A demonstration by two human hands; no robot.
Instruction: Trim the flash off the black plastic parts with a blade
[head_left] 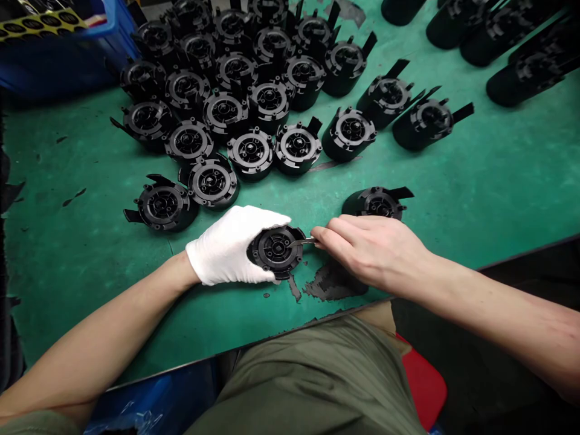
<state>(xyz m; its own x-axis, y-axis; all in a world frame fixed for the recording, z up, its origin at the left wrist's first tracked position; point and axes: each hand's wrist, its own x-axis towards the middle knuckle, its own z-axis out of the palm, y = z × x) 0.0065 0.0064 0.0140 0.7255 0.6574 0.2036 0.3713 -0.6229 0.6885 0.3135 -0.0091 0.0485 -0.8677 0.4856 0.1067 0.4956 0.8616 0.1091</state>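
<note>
My left hand (235, 244), in a white glove, is wrapped round a round black plastic housing (278, 249) near the table's front edge. The housing's ribbed end with its ring and small posts faces up. Bare, my right hand (367, 244) pinches a thin pointed metal tool, like tweezers (304, 241). Its tip reaches over the housing's face, near the centre; whether it touches cannot be made out. Just behind my right hand stands another black housing (378, 202), partly hidden by that hand.
Many similar black housings (251, 151) stand close together across the back of the green table (90, 254). More dark housings (521, 81) are at the far right. A blue bin (67, 60) with a sheet of round stickers (40, 24) sits at the back left.
</note>
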